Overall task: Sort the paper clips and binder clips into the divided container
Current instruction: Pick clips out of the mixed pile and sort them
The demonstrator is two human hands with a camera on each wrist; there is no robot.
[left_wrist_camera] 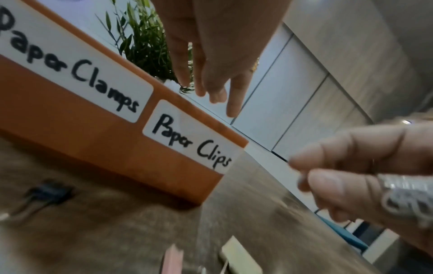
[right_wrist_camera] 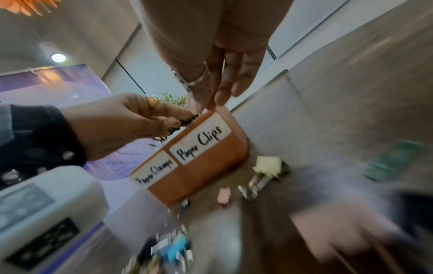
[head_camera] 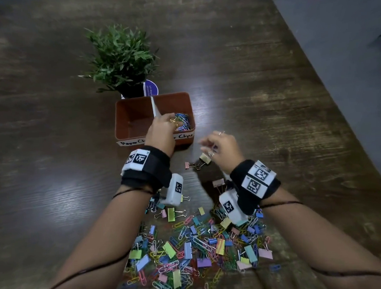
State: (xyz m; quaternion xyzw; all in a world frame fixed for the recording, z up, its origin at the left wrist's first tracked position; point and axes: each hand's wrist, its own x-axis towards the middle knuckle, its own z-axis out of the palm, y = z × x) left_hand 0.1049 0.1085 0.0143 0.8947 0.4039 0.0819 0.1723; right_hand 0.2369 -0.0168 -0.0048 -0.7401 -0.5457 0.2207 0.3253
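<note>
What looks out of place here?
A cream binder clip and a pink binder clip lie on the table before the container, apart from the main pile. Paper clips sit in their labelled compartment; no damage visible.

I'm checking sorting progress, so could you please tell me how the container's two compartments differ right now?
The left compartment looks bare, while the right compartment holds a heap of coloured paper clips. The left label reads "Paper Clamps"; the right label reads "Paper Clips". The left hand reaches over the right compartment, not the left. Both share the orange container, split by a white divider.
</note>
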